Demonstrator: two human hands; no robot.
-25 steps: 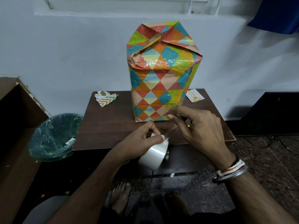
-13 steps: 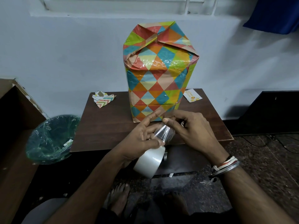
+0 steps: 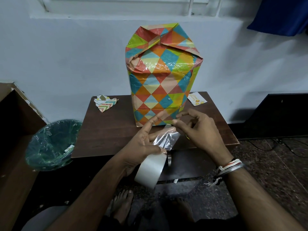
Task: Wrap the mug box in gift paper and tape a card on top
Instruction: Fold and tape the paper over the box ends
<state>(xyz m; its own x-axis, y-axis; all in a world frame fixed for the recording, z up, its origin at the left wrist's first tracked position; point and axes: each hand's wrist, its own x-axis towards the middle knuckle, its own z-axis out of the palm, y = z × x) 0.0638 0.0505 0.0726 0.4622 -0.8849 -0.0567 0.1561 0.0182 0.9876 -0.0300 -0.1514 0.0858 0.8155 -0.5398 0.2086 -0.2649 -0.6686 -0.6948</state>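
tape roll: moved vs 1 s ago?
Yes, slightly. The tape roll, held in the left hand, has dropped lower below the front edge of the table, with more tape strip drawn up to the right hand.

Around the dark counter: bin, scraps, wall and floor

The brown counter (image 3: 108,135) stands against a pale blue-white wall (image 3: 66,64); crumpled chevron-print paper scraps (image 3: 106,103) lie at its far left corner; a round bin (image 3: 41,147) with a green plastic liner sits on the floor just beside its left end, a bit of paper inside; a brown cabinet (image 3: 15,130) with a chipped edge fills the left border; a black panel (image 3: 280,117) leans by the wall at right; blue cloth (image 3: 280,15) hangs in the top right corner; a white sill (image 3: 116,19) runs above; the floor (image 3: 266,180) is speckled stone.
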